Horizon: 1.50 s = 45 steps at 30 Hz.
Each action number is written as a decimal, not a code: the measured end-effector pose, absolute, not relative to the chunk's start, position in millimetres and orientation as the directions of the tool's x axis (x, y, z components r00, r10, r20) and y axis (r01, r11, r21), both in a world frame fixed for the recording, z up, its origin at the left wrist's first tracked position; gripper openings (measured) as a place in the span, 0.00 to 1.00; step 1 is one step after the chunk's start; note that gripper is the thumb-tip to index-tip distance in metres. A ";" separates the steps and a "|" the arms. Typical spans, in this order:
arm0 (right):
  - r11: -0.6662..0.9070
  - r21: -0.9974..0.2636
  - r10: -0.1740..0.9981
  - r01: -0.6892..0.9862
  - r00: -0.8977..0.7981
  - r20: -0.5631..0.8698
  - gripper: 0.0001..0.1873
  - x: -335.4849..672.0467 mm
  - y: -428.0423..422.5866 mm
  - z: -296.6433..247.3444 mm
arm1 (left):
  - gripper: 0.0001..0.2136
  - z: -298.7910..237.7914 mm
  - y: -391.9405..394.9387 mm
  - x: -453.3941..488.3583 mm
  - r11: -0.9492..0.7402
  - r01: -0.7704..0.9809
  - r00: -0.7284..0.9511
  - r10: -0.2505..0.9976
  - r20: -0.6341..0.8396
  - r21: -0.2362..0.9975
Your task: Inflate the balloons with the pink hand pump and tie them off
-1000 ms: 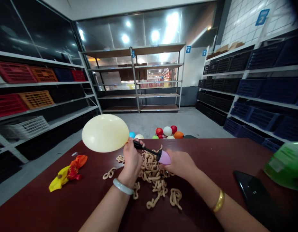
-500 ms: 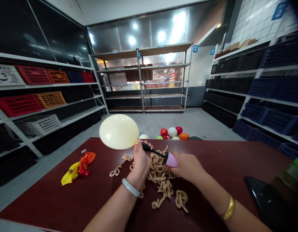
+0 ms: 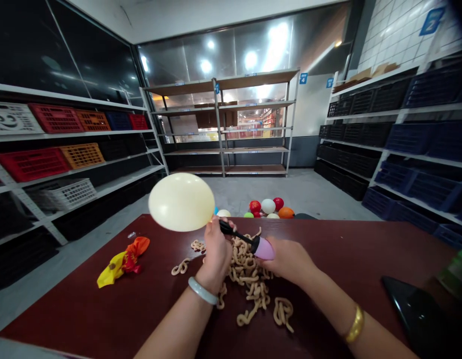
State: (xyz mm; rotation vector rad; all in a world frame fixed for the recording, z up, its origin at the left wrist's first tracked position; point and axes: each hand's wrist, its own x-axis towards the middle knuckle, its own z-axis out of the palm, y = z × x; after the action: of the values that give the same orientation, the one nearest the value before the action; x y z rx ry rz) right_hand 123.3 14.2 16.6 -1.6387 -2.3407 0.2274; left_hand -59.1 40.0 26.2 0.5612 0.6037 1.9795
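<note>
A pale yellow inflated balloon (image 3: 181, 202) floats above the table's left half, its neck pinched by my left hand (image 3: 217, 247). That hand is closed where the neck meets the black front end of a hand balloon pump (image 3: 246, 239). Around the pump's pink-purple body, my right hand (image 3: 289, 257) is wrapped, partly hiding it. Beneath the pump lies a heap of tan, twisted, rope-like pieces (image 3: 253, 286) whose kind I cannot tell. A few smaller twists (image 3: 180, 267) rest apart from it, left of my left hand.
On the dark red table (image 3: 148, 319), yellow, red and orange crumpled items (image 3: 124, 262) lie at left. A black flat object (image 3: 410, 304) sits at right. Several balloons (image 3: 268, 206) show beyond the far edge. Shelves with crates (image 3: 57, 117) flank the room; a shelf rack (image 3: 253, 149) stands behind.
The pale yellow balloon has grown slightly larger, bulging further left. Both hands keep their hold with only a small shift. The view has moved a little.
</note>
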 end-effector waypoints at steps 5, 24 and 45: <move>0.370 -0.254 0.929 0.893 -0.352 0.115 0.22 134.4 22.1 14.6 | 0.09 36.5 52.3 -104.2 -0.493 -0.653 -0.547 0.832 0.092 0.574; 0.382 -0.268 0.922 0.884 -0.348 0.167 0.22 124.6 10.2 15.1 | 0.12 7.8 16.8 -13.2 -0.355 -0.688 -0.387 0.917 0.095 0.633; 0.405 -0.213 0.909 0.889 -0.368 0.194 0.20 141.2 25.0 14.0 | 0.08 43.9 49.9 -103.3 -0.538 -0.606 -0.559 0.812 0.168 0.586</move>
State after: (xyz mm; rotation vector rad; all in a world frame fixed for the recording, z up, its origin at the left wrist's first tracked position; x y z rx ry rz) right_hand 141.2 25.0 14.0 -1.5709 -2.3856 0.1036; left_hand -103.3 49.9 43.9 0.5413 0.5990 2.1337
